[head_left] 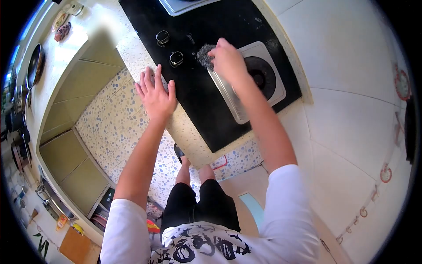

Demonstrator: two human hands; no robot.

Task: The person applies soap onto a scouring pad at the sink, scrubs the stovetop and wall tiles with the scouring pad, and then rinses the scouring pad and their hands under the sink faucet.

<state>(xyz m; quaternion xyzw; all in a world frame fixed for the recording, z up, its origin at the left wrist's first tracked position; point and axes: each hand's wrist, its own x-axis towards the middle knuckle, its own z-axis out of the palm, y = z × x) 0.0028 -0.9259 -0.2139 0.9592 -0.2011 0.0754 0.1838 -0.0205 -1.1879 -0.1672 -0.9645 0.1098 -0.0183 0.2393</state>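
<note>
My right hand grips a grey, fluffy scouring pad by its edge. The pad lies against the black glass cooktop, just beside the corner of the silver burner tray. A round black burner sits in that tray, partly behind my right forearm. My left hand rests with spread fingers on the speckled counter edge, and nothing is in it. Two control knobs, a nearer one and a farther one, stand on the cooktop between my hands.
A second burner tray shows at the top. White wall tiles rise at the right, with hooks along them. At the left, a curved counter carries a frying pan and a plate of food. A cutting board is lower left.
</note>
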